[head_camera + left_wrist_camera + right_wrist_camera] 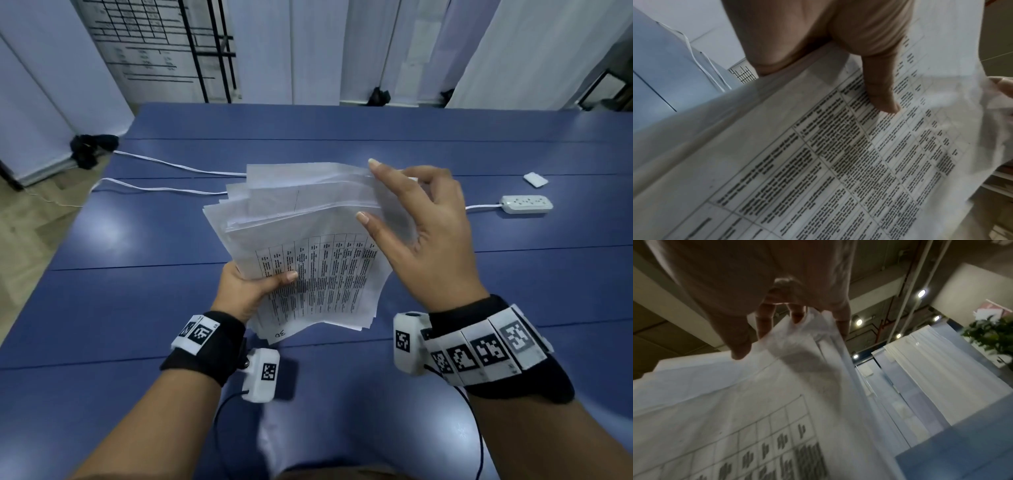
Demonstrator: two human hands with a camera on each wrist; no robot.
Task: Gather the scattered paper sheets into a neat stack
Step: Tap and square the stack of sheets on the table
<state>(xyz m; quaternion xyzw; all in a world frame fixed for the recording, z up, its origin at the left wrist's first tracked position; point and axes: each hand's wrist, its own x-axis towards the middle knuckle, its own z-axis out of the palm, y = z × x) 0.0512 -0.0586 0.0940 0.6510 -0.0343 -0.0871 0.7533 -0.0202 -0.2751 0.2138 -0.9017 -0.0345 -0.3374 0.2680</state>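
Observation:
A loose bundle of white paper sheets (301,240) with printed tables is held up above the blue table (137,308); its edges are uneven and fanned. My left hand (253,284) grips the bundle's near left edge, thumb pressed on the top printed sheet (838,154). My right hand (411,226) is at the far right corner of the bundle, thumb and fingers spread along the sheets' edges (807,340). In the right wrist view the fingers (764,321) reach behind the corner and the thumb lies in front.
A white power strip (525,204) and a small white block (535,179) lie on the table to the right. Two white cables (164,188) run from the left under the papers. White panels stand behind the table.

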